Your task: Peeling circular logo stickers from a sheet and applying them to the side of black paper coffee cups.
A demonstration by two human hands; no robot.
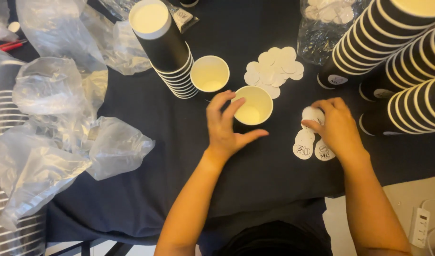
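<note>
My left hand (225, 125) wraps around a black paper cup (252, 105) with a cream inside, standing upright on the dark tablecloth (179, 156). My right hand (336, 125) pinches a round white sticker (312, 114) above a short strip of round stickers (312, 148) lying by my wrist. A second single cup (210, 74) stands just behind the held one. A tall stack of black cups (163, 45) leans behind that. Loose white round backing discs (276, 70) lie in a pile past the held cup.
Several stacks of black cups (402, 61) lie on their sides at the right. A clear bag of discs (329, 23) sits at the back. Crumpled clear plastic wrap (61, 114) covers the left side. A white power strip (419, 227) lies on the floor.
</note>
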